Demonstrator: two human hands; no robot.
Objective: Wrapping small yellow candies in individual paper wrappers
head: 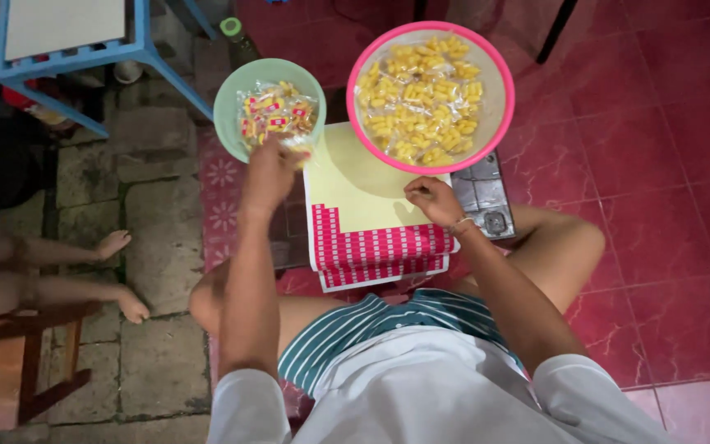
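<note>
left hand: arm stretched forward from the shoulder, forearm nearly straight, hand at the near rim of the green bowl; fingers curled together around a small clear packet, back of hand up.
right hand: elbow bent over the right knee, wrist with a thin bracelet, hand resting on the sheet; fingers folded in, fingertips pressed together as if pinching, what they pinch cannot be told.
green bowl: on the floor ahead of the left knee, holds clear packets with red-and-white labels.
pink basin: just right of the green bowl, its near edge overlapping the sheet; full of clear packets of yellow snacks.
sheet: pale yellow with rows of red-and-white labels along its near and left edges, lying between the 2 knees.
dark device: flat, part-hidden under the sheet's right edge, beside the right hand.
floor: red tiles, grey stone to the left.
other person: 2 bare feet at left, near a wooden stool.
blue frame: top left.
</note>
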